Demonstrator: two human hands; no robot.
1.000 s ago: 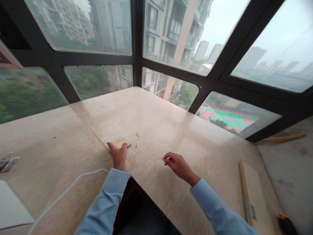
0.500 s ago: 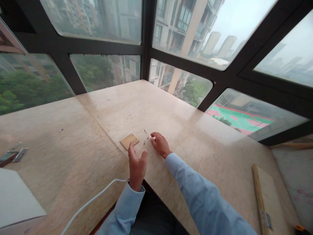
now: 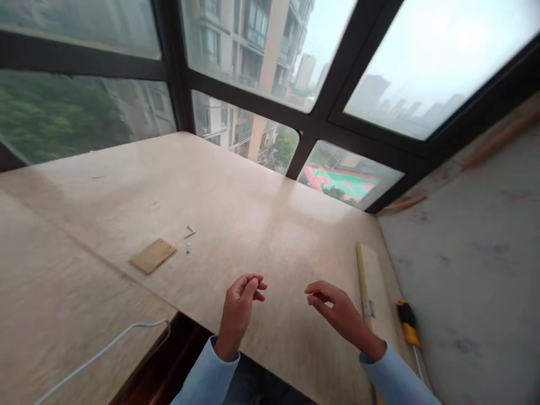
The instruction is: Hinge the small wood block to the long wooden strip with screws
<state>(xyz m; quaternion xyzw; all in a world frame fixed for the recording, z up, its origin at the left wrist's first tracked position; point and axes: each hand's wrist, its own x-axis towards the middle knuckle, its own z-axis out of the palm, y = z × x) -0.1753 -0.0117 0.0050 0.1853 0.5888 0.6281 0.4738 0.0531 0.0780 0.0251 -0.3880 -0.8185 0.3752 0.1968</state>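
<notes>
My left hand [image 3: 241,306] hovers over the front of the tabletop, its fingers loosely curled with the tips apart and nothing visible in them. To its right is my right hand [image 3: 340,312], thumb and fingers parted around an empty gap. It is close to a pale wooden board [image 3: 375,275] with a small metal hinge [image 3: 369,308] on it. Left of both hands, a small thin wooden plate [image 3: 154,256] with tiny holes lies flat. Several small screws [image 3: 189,232] rest beside that plate, two of them nearly touching and another [image 3: 188,248] a little nearer me.
A yellow and black screwdriver [image 3: 407,322] lies between the board and the patterned wall [image 3: 464,270]. At the front left a white cable [image 3: 101,351] runs over the tabletop [image 3: 236,225] toward its dark front edge. Dark-framed windows [image 3: 244,107] border the far side.
The view has swung right, bringing the screwdriver into sight. Both hands have left the plate and screws and moved right, toward the board. My left fingers have curled in.
</notes>
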